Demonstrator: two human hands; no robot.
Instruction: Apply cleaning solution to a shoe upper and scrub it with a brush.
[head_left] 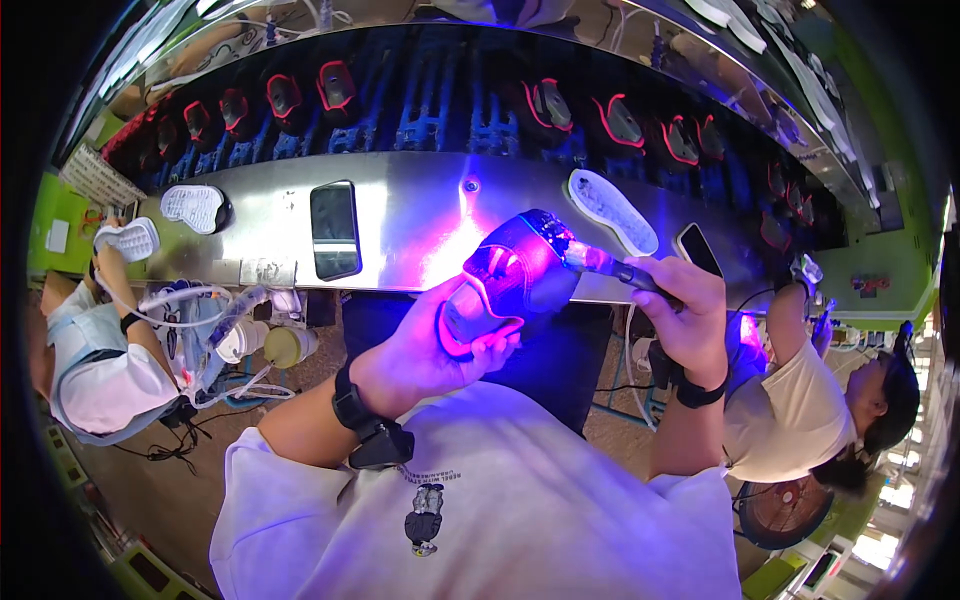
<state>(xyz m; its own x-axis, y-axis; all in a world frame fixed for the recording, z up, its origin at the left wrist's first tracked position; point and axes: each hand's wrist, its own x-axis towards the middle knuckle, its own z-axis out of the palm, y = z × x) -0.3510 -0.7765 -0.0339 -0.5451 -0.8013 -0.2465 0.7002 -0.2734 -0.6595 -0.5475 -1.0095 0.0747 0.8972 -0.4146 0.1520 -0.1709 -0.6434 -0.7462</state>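
Observation:
My left hand grips a dark shoe upper from below and the left, its fingers curled round the end nearest me. The upper has a pinkish-red lit edge, and purple light falls over it. Closed round the dark handle of a brush-like tool is my right hand. The tool's tip meets the far right side of the upper; glare there hides its exact shape. Beyond the upper, a white shoe sole lies on the metal bench.
Behind the bench runs a dark conveyor bearing several red-edged shoe uppers. A phone lies left, another phone right, and a pale sole farther left. Co-workers sit on both sides; hoses and tubs hang or stand left.

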